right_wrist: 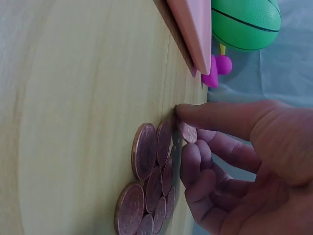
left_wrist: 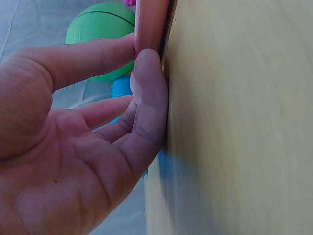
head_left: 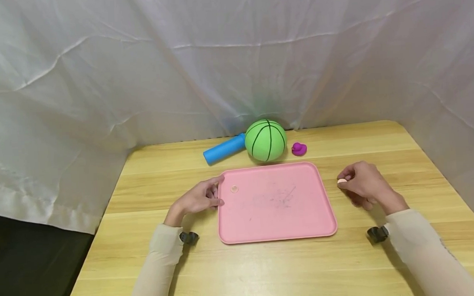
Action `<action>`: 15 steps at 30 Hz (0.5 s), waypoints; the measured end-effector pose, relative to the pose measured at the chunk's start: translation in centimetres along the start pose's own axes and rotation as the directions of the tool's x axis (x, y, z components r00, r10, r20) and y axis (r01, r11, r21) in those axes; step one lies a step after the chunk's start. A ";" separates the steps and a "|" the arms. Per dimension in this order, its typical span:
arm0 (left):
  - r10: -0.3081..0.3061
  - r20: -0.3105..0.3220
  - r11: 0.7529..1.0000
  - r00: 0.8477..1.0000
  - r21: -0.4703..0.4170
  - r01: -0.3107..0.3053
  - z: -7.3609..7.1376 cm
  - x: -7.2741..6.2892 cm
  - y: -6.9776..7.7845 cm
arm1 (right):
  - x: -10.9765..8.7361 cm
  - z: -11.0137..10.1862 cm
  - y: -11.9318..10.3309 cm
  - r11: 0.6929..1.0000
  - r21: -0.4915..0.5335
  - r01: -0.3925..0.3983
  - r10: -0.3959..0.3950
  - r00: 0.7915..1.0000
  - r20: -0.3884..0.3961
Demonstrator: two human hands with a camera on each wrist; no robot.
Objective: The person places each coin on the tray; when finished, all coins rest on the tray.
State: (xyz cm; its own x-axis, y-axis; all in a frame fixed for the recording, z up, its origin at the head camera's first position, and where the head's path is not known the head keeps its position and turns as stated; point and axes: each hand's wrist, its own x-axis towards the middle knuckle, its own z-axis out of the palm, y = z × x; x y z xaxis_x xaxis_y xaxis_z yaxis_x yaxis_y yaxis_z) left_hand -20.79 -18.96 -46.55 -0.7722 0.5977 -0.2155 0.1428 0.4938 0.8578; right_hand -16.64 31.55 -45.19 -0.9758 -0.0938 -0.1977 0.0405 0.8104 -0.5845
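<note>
My left hand pinches the left rim of a pink tray, thumb and fingertips meeting at its edge in the left wrist view. A small round coin lies inside the tray near the upper left corner. Right of the tray, my right hand pinches a coin between thumb and fingers, close over the table. Several copper-coloured coins lie flat beside these fingers in the right wrist view; in the head view the hand hides them.
Behind the tray sit a green ball with black lines, a blue cylinder leading up to it, and a small purple rubber duck. A pale curtain hangs along the back of the wooden table.
</note>
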 end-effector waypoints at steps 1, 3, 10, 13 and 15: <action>0.003 0.000 1.000 1.000 0.000 -0.003 0.0 0.0 -0.1 | 0.0 0.0 -0.1 1.000 0.008 -0.008 0.008 1.000 0.002; 0.001 0.001 1.000 1.000 0.001 -0.001 -0.1 0.0 -0.1 | 0.1 0.0 -0.1 1.000 0.016 -0.019 0.019 1.000 0.003; -0.004 0.003 1.000 1.000 -0.005 0.004 -0.1 -0.1 0.0 | 0.2 0.0 -0.4 1.000 0.021 0.009 -0.009 1.000 -0.021; -0.002 0.004 1.000 1.000 -0.002 0.002 -0.1 0.0 -0.1 | 0.2 0.0 -0.7 1.000 0.026 0.010 -0.010 1.000 -0.023; -0.002 0.005 1.000 1.000 0.001 0.002 -0.1 0.0 0.0 | 0.2 0.0 -0.8 1.000 0.028 0.014 -0.013 1.000 -0.028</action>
State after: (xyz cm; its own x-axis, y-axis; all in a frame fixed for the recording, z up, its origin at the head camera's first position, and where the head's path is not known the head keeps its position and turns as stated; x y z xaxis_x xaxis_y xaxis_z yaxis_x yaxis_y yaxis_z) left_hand -20.85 -19.04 -46.53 -0.7697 0.5995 -0.2193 0.1417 0.4954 0.8570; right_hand -16.90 30.83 -44.76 -0.9819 -0.0878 -0.1679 0.0333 0.7922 -0.6093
